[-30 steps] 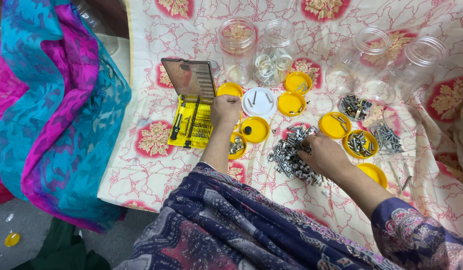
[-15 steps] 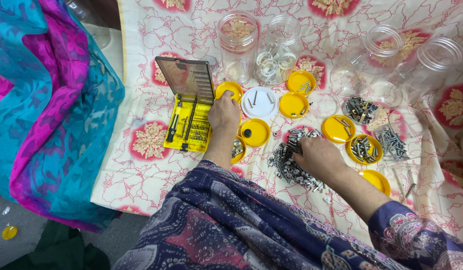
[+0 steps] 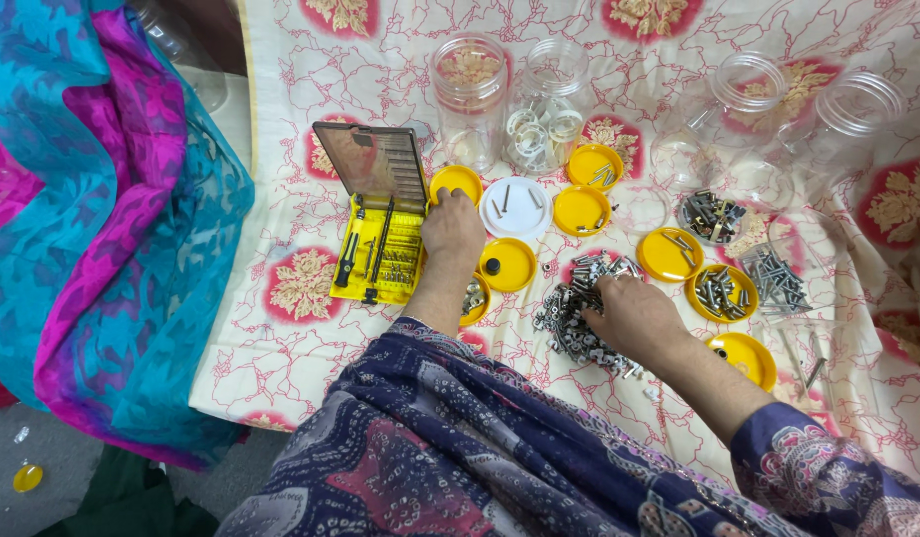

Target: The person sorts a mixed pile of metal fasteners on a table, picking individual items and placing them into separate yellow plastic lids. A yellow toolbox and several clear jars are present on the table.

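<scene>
— Resting where, the left hand [image 3: 453, 231]?
— Knuckles up, fingers curled at a yellow lid [image 3: 457, 182] beside the screwdriver kit [image 3: 382, 239]; whether it grips anything, I cannot tell.
— And the right hand [image 3: 634, 313]?
— Fingers bent into the screw pile [image 3: 577, 308] on the bench cloth [image 3: 281, 338]; grip hidden.

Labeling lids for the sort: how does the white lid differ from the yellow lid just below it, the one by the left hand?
The white lid is white and looks larger; the yellow lid is yellow and smaller. The white lid holds a few loose thin screws or nails; the yellow lid holds a single small dark piece. The yellow lid lies right beside the left hand; the white lid lies near its fingers. Both are round, shallow and lie open side up on the cloth.
</scene>
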